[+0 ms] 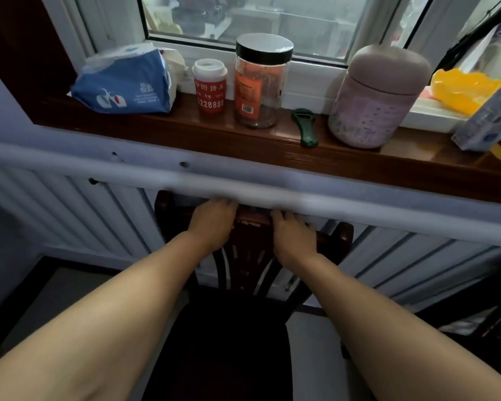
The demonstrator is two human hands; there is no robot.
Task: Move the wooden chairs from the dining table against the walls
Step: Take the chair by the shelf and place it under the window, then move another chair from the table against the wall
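Note:
A dark wooden chair (243,285) stands below me with its backrest toward the white panelled wall (70,204) under the window. My left hand (211,224) and my right hand (294,235) both grip the chair's top rail, fingers curled over its far edge. The top rail sits right under the white ledge (359,204) of the wall, and my fingertips are partly hidden beneath that ledge. The dark seat lies between my forearms.
A brown wooden windowsill (272,146) carries a blue tissue pack (125,82), a red cup (210,86), a clear jar (261,82), a green opener (304,127) and a pink container (379,96). Grey floor (55,299) shows to the left of the chair.

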